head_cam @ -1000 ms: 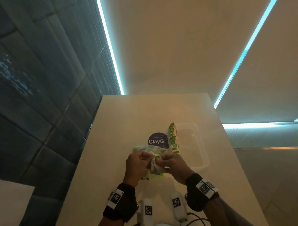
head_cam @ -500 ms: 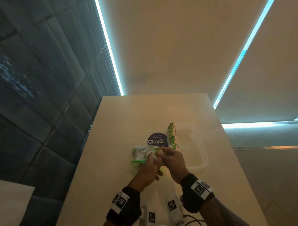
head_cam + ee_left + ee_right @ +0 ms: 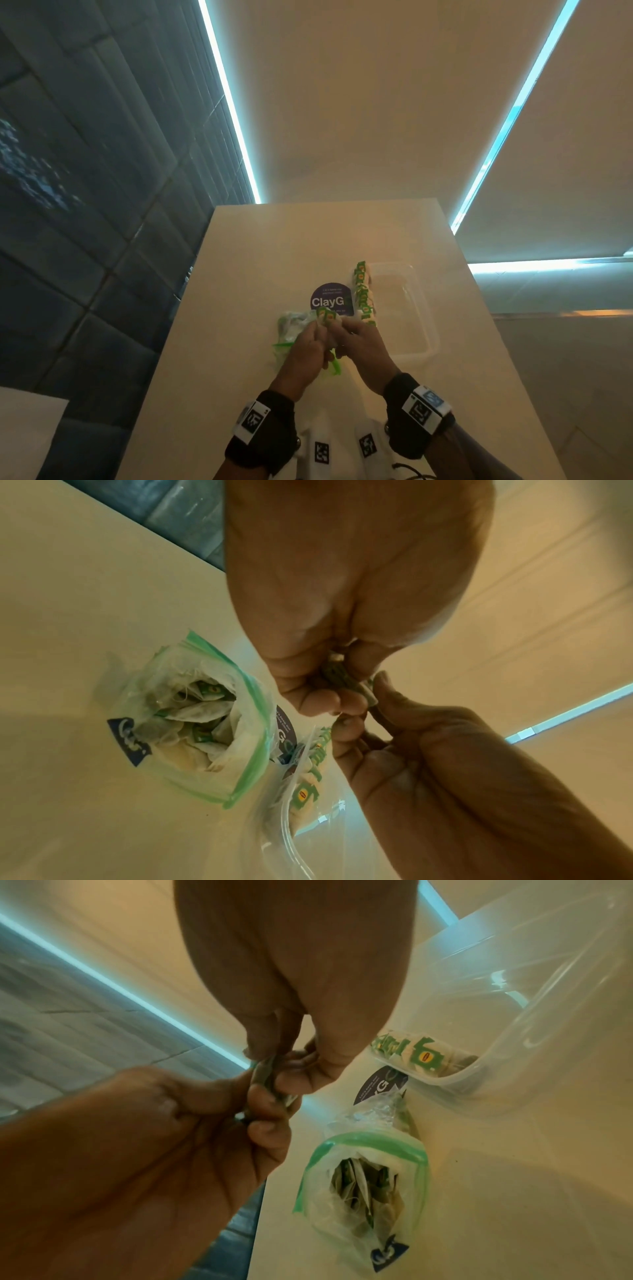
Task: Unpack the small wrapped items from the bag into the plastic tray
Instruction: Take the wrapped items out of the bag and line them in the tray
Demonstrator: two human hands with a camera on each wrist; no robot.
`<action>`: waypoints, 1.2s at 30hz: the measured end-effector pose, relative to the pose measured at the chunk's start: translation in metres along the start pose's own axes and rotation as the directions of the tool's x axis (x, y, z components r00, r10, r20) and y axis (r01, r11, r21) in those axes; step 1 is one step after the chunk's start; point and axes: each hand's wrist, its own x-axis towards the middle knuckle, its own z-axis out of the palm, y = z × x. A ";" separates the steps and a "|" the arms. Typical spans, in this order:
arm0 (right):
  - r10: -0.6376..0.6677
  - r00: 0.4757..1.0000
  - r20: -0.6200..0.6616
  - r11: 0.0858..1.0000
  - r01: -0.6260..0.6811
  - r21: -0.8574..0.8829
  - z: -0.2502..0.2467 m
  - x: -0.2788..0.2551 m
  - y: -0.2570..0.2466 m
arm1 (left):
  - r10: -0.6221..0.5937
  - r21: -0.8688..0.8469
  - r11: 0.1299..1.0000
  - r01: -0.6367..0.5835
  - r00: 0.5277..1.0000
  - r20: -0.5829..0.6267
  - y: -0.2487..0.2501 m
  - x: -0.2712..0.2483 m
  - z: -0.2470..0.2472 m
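A clear zip bag (image 3: 291,325) with a green seal lies open on the table, with several white and green wrapped tea bags inside (image 3: 192,718). My left hand (image 3: 317,329) and right hand (image 3: 342,325) meet just above its mouth. Both pinch one small tea bag (image 3: 327,317) between their fingertips, seen edge-on in the left wrist view (image 3: 342,674) and the right wrist view (image 3: 270,1080). The clear plastic tray (image 3: 424,329) stands to the right. A row of tea bags (image 3: 364,294) lines its left wall (image 3: 418,1053).
A round purple ClayG sticker (image 3: 330,299) lies on the table between the bag and the tray. The beige table (image 3: 274,246) is narrow, with a dark tiled wall (image 3: 102,205) along its left edge. White tagged devices (image 3: 322,448) sit near my wrists.
My hands moved away from me, toward the sticker. The left hand went to the bag's mouth, and a tea bag is now pinched between both hands above it.
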 end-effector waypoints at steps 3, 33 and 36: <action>0.013 0.999 0.034 0.998 -0.015 0.068 -0.009 -0.001 -0.004 | 0.031 -0.013 0.999 -0.031 0.999 -0.040 0.002 0.002 0.002; 0.100 0.856 -0.507 0.932 -0.259 -0.252 -0.142 0.141 -0.020 | -0.051 0.095 0.994 0.062 0.992 -0.115 -0.033 0.010 -0.033; 0.154 0.851 -0.502 0.864 -0.363 -0.349 -0.150 0.163 -0.003 | -0.080 0.120 0.988 0.097 0.987 -0.137 -0.046 0.005 -0.048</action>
